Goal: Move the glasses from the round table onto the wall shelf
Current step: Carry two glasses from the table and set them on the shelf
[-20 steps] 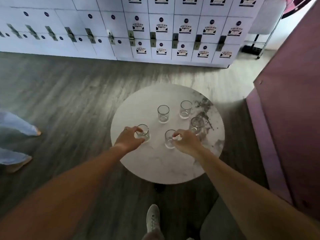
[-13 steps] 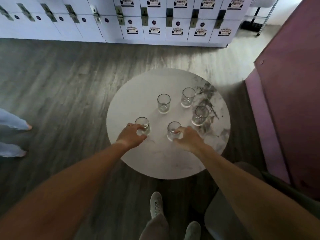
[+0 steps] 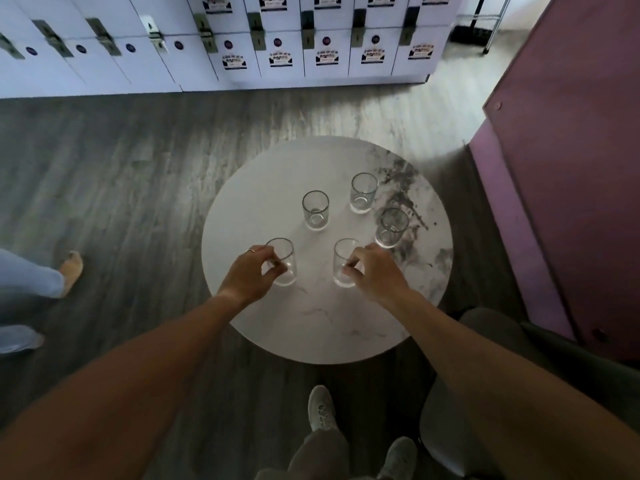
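Note:
Several clear tumblers stand on a round white marble table (image 3: pixel 311 327). My left hand (image 3: pixel 251 273) grips the near-left glass (image 3: pixel 285 261) with fingers wrapped around its side. My right hand (image 3: pixel 375 271) grips the near-right glass (image 3: pixel 343 259) the same way. Both glasses rest on the tabletop. Three more glasses stand free: one in the middle (image 3: pixel 315 210), one at the back (image 3: pixel 363 192), one at the right (image 3: pixel 391 227). No wall shelf is in view.
White lockers (image 3: pixel 242 46) line the far wall. A pink panel (image 3: pixel 571 168) rises at the right. A grey chair (image 3: pixel 485 393) sits by the table's near right. Another person's legs (image 3: pixel 38 282) stand at the left. My shoes (image 3: pixel 322 407) are below the table.
The camera has tilted down and moved closer. Both hands have closed more firmly around their glasses, which remain on the table.

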The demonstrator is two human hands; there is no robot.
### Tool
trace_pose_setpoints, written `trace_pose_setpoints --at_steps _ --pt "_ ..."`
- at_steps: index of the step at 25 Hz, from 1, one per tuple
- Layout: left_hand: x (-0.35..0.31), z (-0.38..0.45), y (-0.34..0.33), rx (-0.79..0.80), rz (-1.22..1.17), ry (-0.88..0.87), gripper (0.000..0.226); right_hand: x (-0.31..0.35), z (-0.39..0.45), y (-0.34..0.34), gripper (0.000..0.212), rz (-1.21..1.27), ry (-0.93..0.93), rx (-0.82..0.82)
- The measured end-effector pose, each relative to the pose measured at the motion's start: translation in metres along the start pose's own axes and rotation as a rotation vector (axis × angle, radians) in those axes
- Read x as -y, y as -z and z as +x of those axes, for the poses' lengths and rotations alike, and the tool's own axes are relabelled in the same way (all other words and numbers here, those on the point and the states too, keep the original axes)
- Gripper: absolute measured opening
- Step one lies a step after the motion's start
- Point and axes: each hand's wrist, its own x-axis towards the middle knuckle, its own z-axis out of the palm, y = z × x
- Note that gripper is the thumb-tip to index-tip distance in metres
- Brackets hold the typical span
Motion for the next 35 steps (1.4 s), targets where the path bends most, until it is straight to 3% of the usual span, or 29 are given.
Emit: trace_pose_setpoints --at_steps 2,4,11,16,20,26,30,35 --pt "-0.016 0.005 0.014 0.019 -0.126 -0.003 0.033 0.005 -0.003 0.018 0.024 0.015 -0.002 -0.008" --pt "-0.037 0.016 0.026 0.051 -0.184 -0.059 0.029 0.009 -0.007 0.042 0.023 0.001 -0.011 -0.030" --pt "-0.166 0.047 0.043 0.209 -0.096 -0.417 0.018 -0.011 -0.069 0.151 0.024 -0.035 -0.079 -0.293" --pt "-0.278 0.017 0.031 0.266 -0.077 -0.730 0.010 -0.042 -0.174 0.218 0.024 -0.024 -0.196 -0.508" --pt "-0.363 -0.045 -0.001 0.315 -0.042 -0.916 0.008 -0.066 -0.289 0.247 0.026 -0.028 -0.278 -0.703" --pt "-0.471 -0.215 -0.093 0.430 0.018 -1.236 0.014 -0.102 -0.516 0.239 0.022 -0.065 -0.546 -0.901" --pt "-0.524 -0.327 -0.152 0.590 0.003 -1.451 0.017 -0.111 -0.654 0.223 0.024 -0.086 -0.680 -0.973" --pt "-0.585 -0.464 -0.219 0.766 -0.041 -1.597 0.019 -0.119 -0.811 0.193 0.025 -0.041 -0.895 -1.116"
